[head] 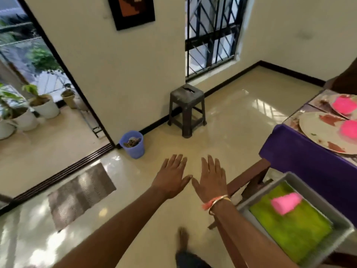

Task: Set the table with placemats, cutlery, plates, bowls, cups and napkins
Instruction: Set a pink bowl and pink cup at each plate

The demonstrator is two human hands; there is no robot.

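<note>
My left hand (171, 176) and my right hand (211, 178) are stretched out side by side over the floor, palms down, fingers straight, holding nothing. At the right edge stands the table with a purple cloth (301, 157). On it lie two patterned plates (320, 132) (336, 101), each with a pink object on top, the nearer one (349, 129) and the farther one (344, 104). Below, at the lower right, a grey tray (336, 242) holds a green cloth (289, 227) and a pink cup (286, 202) lying on its side.
A wooden chair (251, 178) stands between my right hand and the table. A dark plastic stool (186, 109) sits by the wall, a blue bin (133, 145) near the doorway, a doormat (81, 194) on the floor, and potted plants (38, 107) outside.
</note>
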